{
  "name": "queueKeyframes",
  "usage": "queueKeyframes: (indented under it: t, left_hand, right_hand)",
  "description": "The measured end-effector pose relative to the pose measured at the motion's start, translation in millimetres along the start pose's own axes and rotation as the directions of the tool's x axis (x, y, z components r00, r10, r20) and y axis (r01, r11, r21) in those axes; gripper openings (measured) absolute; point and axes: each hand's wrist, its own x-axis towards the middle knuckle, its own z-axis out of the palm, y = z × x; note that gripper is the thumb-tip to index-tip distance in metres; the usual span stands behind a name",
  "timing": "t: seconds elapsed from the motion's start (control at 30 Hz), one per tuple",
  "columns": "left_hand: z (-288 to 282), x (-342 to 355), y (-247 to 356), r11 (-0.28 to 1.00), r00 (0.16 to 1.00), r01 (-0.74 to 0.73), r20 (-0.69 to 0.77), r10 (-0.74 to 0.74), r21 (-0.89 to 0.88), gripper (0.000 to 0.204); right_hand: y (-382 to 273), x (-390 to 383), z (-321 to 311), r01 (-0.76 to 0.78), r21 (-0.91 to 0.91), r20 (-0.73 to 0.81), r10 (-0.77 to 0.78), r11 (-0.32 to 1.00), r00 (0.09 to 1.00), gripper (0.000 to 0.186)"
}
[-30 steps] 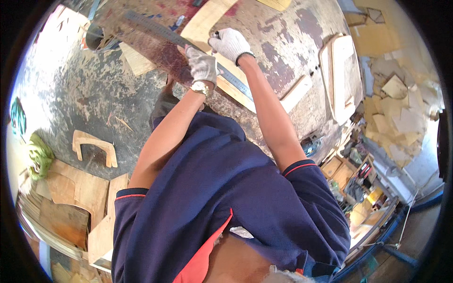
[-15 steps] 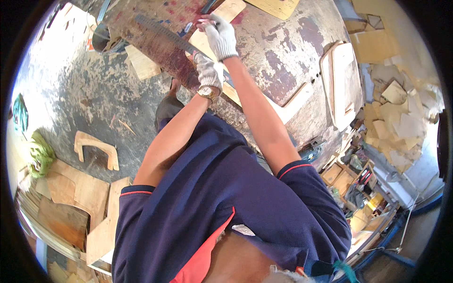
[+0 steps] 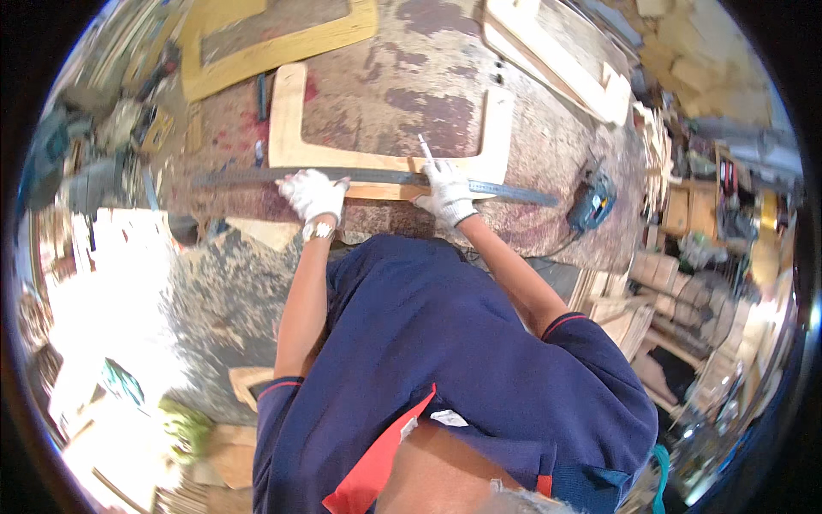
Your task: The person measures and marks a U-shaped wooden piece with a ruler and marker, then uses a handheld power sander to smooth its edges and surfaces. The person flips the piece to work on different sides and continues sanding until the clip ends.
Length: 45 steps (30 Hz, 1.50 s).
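One gloved left hand [image 3: 315, 195] and one gloved right hand [image 3: 447, 190] are set on a long metal ruler [image 3: 385, 176], well apart from each other. The ruler lies lengthwise over the base of a pale U-shaped wooden piece [image 3: 288, 120], wood showing along both its edges; each end of the ruler runs out past the wood. The wooden piece rests flat on a worn workbench [image 3: 394, 56], close to the person's side, its two arms pointing away from the body.

Left arm: reaches forward nearly straight up the view, a wristwatch [image 3: 320, 229] at the wrist. Fingers are bent over the ruler on the left portion of the base, thumb spread to the right. Whether this hand grips the ruler or only presses on it cannot be told.

Right arm: slants inward from the lower right, back of the hand uppermost. Its fingers hold a slim white pen-like tool [image 3: 425, 147], which projects away from the body over the base; the lower part of the hand bears on the ruler. Its exact finger placement appears blurred.

Adjacent items: a blue power tool [image 3: 591, 204] near the ruler's right end; a yellow flat template [image 3: 334, 34] beyond the wooden piece, to the left.
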Motion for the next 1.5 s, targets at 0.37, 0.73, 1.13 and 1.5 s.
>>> queueKeyframes:
  t: [0.37,0.73,1.13,1.5]
  left_hand:
    - [63.9,-71.7,-40.3,0.875,0.846,-0.245,-0.533,-0.018,-0.419,0.075]
    - [60.5,-86.1,-30.2,0.717,0.695,-0.616,-0.654,0.299,-0.327,0.021]
    - [23.4,-37.5,87.0,0.633,0.617,-0.766,-0.146,0.773,0.11,0.091]
    - [-3.2,-43.6,85.1,0.439,0.445,-0.892,-0.393,0.805,-0.112,0.083]
  right_hand:
    - [14.9,-15.1,25.4,0.133,0.023,-0.012,-0.133,0.991,0.991,0.046]
    - [38.7,-52.8,-35.9,0.104,0.027,-0.284,-0.092,0.994,0.954,0.021]
    - [134.2,-165.5,-30.3,-0.456,0.109,-0.385,0.461,0.883,0.799,0.069]
    - [191.0,-172.1,-9.9,-0.703,0.249,-0.476,0.716,0.666,0.51,0.032]
